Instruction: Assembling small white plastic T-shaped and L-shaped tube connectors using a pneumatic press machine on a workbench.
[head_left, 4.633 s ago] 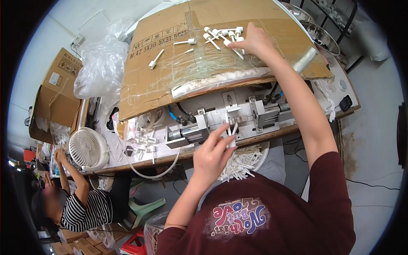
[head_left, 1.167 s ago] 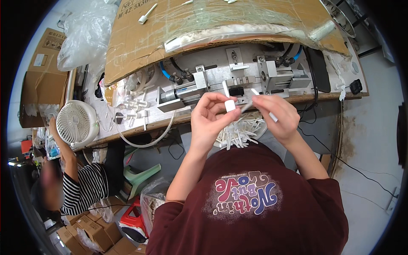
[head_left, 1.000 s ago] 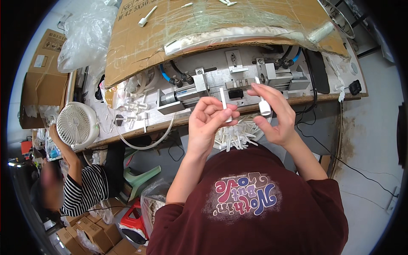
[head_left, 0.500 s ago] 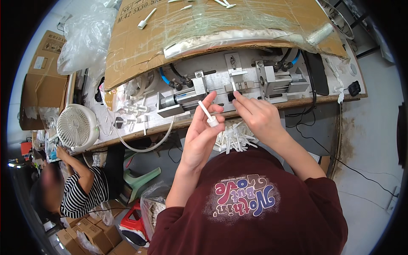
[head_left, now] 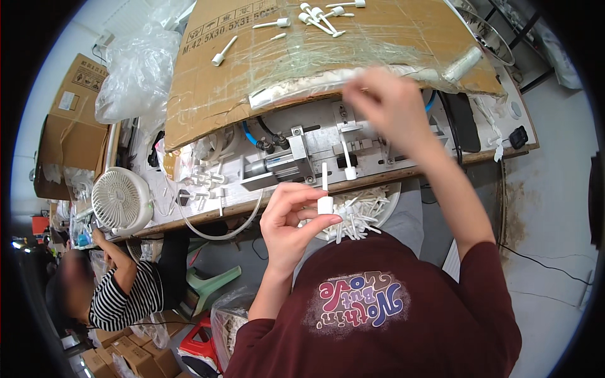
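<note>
My left hand [head_left: 285, 214] pinches a white plastic piece [head_left: 325, 205], a short cylinder with a thin stem pointing up. A similar white piece [head_left: 350, 171] lies in the metal fixture [head_left: 358, 145] on the bench, its thick end toward me. My right hand [head_left: 387, 104] is raised over the front edge of the cardboard sheet [head_left: 217, 94]. Its fingers are smeared by motion, so whether they hold anything is unclear. Below the bench edge, a bowl [head_left: 395, 200] at my lap holds many loose white pieces [head_left: 356, 217].
Pneumatic cylinders [head_left: 274, 165] flank the fixture. Several white pieces [head_left: 315, 19] lie on the cardboard. A white fan [head_left: 121, 200] stands at the left, near a person in a striped shirt [head_left: 126, 293]. A hose [head_left: 217, 237] loops off the bench.
My right hand has left the piece at the fixture and swung up over the cardboard. The left hand's piece now stands more upright. The view has shifted, showing more cardboard.
</note>
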Demonstrator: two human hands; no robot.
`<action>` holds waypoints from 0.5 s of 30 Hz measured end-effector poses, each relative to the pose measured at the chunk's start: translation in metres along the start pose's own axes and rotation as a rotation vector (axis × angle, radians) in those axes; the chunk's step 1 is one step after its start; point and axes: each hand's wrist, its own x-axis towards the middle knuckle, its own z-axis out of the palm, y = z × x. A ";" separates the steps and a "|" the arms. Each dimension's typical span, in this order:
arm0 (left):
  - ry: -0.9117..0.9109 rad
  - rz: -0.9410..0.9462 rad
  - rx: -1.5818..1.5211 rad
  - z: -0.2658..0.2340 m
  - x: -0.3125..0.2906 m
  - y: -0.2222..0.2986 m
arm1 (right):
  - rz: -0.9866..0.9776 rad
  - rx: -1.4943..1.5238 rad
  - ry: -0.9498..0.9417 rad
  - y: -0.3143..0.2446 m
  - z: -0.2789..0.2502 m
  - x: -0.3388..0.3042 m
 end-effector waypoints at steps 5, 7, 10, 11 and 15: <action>-0.065 0.037 0.126 0.008 -0.001 0.002 | 0.136 -0.186 0.048 0.086 0.026 0.108; -0.076 0.068 0.152 0.010 -0.001 -0.003 | 0.219 -0.284 -0.061 0.106 0.037 0.119; -0.059 0.064 0.193 0.005 -0.005 -0.004 | 0.241 -0.188 -0.142 0.103 0.039 0.111; -0.048 0.057 0.188 0.004 -0.004 -0.003 | 0.249 -0.134 -0.106 0.101 0.037 0.107; -0.012 0.094 0.297 0.002 -0.006 -0.002 | 0.263 0.395 -0.018 0.050 0.007 0.069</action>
